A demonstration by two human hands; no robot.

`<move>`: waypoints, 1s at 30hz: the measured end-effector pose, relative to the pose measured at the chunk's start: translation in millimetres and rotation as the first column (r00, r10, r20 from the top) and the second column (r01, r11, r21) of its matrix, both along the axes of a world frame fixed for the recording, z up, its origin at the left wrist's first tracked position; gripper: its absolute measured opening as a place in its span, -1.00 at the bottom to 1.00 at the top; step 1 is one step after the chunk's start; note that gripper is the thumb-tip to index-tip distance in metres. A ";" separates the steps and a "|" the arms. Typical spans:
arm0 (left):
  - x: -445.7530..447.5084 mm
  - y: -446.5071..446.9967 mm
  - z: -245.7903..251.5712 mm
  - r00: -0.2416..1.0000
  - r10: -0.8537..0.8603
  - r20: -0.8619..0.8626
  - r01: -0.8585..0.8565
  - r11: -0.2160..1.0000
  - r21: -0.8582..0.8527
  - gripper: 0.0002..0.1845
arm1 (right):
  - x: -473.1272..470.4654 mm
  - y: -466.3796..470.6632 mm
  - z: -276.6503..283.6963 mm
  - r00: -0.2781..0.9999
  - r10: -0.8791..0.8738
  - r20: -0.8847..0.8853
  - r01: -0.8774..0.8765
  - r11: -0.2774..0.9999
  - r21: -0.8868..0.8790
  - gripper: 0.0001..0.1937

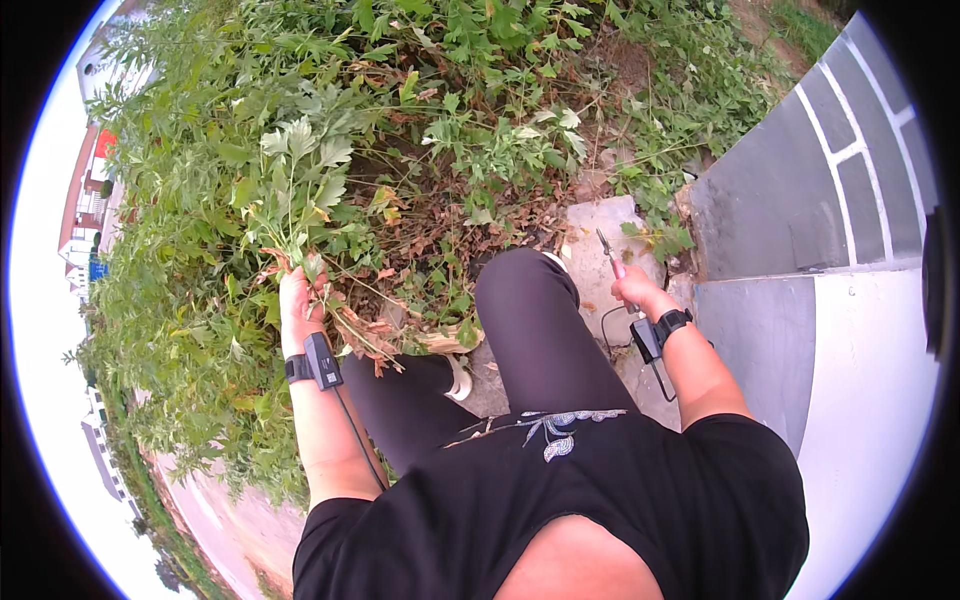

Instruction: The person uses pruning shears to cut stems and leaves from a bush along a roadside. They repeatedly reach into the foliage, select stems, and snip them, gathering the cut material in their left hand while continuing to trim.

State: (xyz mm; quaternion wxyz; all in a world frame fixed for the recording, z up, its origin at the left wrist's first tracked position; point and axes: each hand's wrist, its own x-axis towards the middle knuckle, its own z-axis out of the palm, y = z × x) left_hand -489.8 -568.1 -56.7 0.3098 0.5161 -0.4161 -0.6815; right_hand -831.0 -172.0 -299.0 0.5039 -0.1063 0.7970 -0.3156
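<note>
My left hand (303, 298) is closed around a bunch of cut leafy stems (294, 187), green leaves upward and dry brown leaves hanging at the stem ends. On the right, my right hand (636, 288) grips a small metal-tipped tool (609, 247) with a pinkish handle, probably pruning shears, its tip pointing up and away from me. The two hands are well apart, with my bent knee between them. Leafy green plants (480, 150) grow in front, with brown dead leaves (450, 225) beneath them.
A concrete slab (600, 225) lies under and beyond my right hand. A grey wall with white lines (780, 195) rises close on the right. Dense plants (172, 300) spread along the left, beside a pale path (225, 517). Cables run from devices on both wrists.
</note>
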 end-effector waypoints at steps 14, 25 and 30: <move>37.2 63.2 151.0 0.869 -0.133 -0.477 -0.066 0.923 -0.379 -0.83 | 27.5 38.7 52.5 0.995 -0.093 0.025 0.096 0.982 -0.165 -0.85; -31.1 85.6 191.7 0.856 -0.418 -0.303 0.245 0.845 -0.476 -0.72 | 30.0 76.1 44.9 0.979 -0.182 0.089 0.195 0.965 -0.175 -0.87; -105.9 104.6 166.9 0.885 -0.440 -0.152 0.338 0.832 -0.439 -0.77 | 21.7 82.0 27.5 0.977 -0.190 0.095 0.204 0.966 -0.160 -0.86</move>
